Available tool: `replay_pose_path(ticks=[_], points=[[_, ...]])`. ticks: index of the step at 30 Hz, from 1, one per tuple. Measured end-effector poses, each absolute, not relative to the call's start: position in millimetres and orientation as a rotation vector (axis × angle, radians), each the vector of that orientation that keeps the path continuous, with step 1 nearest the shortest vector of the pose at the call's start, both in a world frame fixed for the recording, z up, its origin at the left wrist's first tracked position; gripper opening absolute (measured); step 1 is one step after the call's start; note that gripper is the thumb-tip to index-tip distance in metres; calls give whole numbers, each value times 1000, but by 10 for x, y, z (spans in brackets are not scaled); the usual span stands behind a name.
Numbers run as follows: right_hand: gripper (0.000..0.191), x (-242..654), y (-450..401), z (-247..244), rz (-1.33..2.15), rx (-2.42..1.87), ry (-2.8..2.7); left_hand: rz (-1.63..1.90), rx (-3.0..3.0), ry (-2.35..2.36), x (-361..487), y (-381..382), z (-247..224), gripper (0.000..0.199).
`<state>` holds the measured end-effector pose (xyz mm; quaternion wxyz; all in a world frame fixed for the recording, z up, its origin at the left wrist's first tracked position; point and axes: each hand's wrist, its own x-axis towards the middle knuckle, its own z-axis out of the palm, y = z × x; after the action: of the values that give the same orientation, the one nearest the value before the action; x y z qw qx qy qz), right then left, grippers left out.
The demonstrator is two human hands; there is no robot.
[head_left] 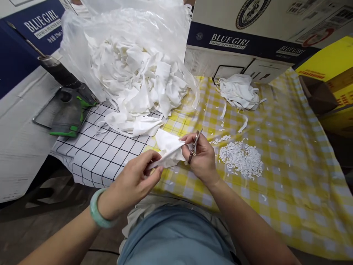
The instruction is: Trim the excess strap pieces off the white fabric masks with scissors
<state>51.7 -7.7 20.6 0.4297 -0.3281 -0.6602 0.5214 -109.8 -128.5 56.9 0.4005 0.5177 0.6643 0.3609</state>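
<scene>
My left hand (135,175), below a green bangle, pinches one end of a white fabric piece (168,141) between thumb and fingers. My right hand (203,159) grips small scissors (195,144), blades pointing up and away, while its thumb and fingertip also pinch the other end of the fabric. The piece is stretched between both hands, just above the table's near edge. Beyond it, a heap of similar white fabric pieces (138,81) spills out of a clear plastic bag (116,22). Right of my right hand lies a pile of tiny white snippets (242,158).
A bundle of white fabric pieces (239,92) with loose straps sits farther back on the yellow checked cloth (286,147). At left stands a black-and-green power tool (66,106) with a long bit. Cardboard boxes (248,33) wall the back, and yellow packaging (328,66) is at right.
</scene>
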Motion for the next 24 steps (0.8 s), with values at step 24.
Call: replay_pose_path(ticks=[24], points=[[19,846,-203,46,1532,-940,-1469,1051,979,1279,-777,-963,630,29]])
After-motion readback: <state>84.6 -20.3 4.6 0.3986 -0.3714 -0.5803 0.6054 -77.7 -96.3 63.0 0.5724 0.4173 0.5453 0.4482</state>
